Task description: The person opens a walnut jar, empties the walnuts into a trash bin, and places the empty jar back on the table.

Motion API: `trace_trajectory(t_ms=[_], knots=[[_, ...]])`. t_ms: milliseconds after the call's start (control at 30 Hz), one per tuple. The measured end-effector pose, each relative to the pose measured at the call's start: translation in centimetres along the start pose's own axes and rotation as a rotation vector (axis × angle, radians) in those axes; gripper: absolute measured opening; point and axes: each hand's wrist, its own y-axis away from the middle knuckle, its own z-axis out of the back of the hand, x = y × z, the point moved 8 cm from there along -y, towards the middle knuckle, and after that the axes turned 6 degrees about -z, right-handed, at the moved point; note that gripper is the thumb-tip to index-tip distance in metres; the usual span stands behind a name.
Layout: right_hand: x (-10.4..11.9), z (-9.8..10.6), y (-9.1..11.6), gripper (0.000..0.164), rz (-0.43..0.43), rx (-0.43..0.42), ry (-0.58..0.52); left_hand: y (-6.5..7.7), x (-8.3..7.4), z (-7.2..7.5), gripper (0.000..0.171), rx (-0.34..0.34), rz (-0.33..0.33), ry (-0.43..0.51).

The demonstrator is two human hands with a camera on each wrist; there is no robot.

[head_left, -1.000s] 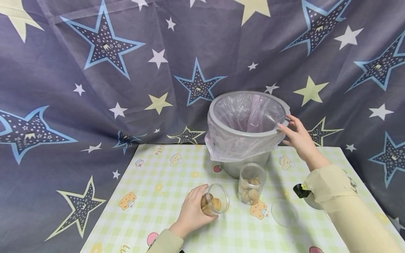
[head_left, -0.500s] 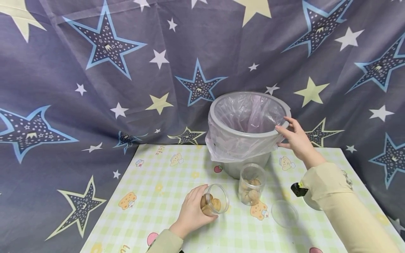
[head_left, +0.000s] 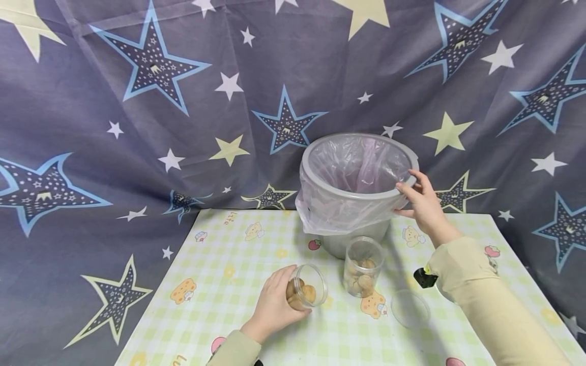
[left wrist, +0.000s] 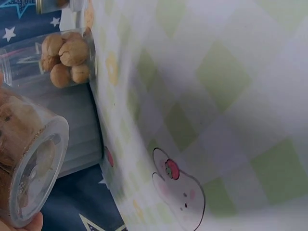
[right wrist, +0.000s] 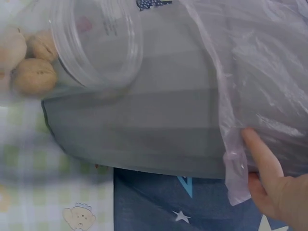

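My left hand [head_left: 276, 305] holds a clear jar of walnuts [head_left: 312, 292] from its left side. The jar is tilted, its open mouth facing right; its round base [left wrist: 41, 166] shows in the left wrist view. My right hand [head_left: 428, 211] grips the right rim of a grey trash can [head_left: 350, 246], with a grey tab between thumb and fingers. A thin pinkish bag [head_left: 361, 209] lines the can and folds over its rim. In the right wrist view, fingertips [right wrist: 260, 154] touch the bag's outside. A second lidless jar of walnuts [head_left: 363, 269] stands upright before the can.
A clear round lid [head_left: 410, 309] lies right of the standing jar. Green-checked cloth [head_left: 229, 310] covers the table. The star-patterned curtain [head_left: 192, 127] hangs behind it. Part of another jar [left wrist: 48, 5] appears at the left wrist view's top edge.
My right hand has shifted slightly left along the can's rim, and its fingers now close round the grey tab. The left hand and its tilted jar stay almost still.
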Motion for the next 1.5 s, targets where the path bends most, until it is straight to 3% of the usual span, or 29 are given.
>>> trace_trajectory(t_ms=[367,700,1267,1500], knots=[[-0.1,0.0,0.2,0.062,-0.01,-0.035,-0.069,-1.5,0.8,2.1,0.096,-0.016,0.019,0.017],[-0.1,0.0,0.2,0.058,-0.013,-0.054,-0.064,-3.7,1.7,4.6,0.095,-0.034,0.023,-0.018],[-0.3,0.2,-0.3,0.061,0.011,-0.058,-0.002,-8.7,-0.1,9.7,0.097,-0.143,-0.17,-0.147],[-0.2,0.6,-0.2,0.065,0.004,-0.058,0.005,-11.4,-1.3,11.2,0.094,-0.194,-0.206,-0.196]])
